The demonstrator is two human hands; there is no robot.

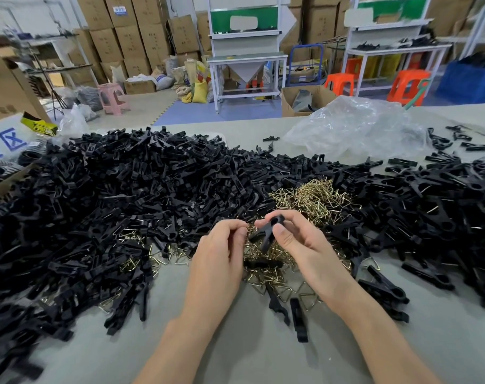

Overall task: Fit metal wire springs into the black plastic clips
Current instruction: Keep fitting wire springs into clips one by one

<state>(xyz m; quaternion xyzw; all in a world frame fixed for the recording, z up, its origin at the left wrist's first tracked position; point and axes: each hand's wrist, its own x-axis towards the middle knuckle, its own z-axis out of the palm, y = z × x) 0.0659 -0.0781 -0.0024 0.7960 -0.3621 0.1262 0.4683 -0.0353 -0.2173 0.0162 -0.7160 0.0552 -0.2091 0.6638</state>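
Note:
My right hand (pixel 296 242) pinches a black plastic clip (pixel 266 231) between thumb and fingers, just above the table. My left hand (pixel 222 250) is curled beside it, its fingertips close to the clip's left end; whether they hold a wire spring is hidden. Under both hands lies a heap of brass-coloured wire springs (pixel 266 270). A second heap of springs (pixel 316 198) lies farther back. A large pile of black clips (pixel 119 195) covers the table's left and middle, and more black clips (pixel 443 200) spread on the right.
A crumpled clear plastic bag (pixel 357 126) lies at the back right of the grey table (pixel 249 347). A cardboard box (pixel 5 90) stands at the left edge. Beyond the table are stools, workbenches and stacked cartons.

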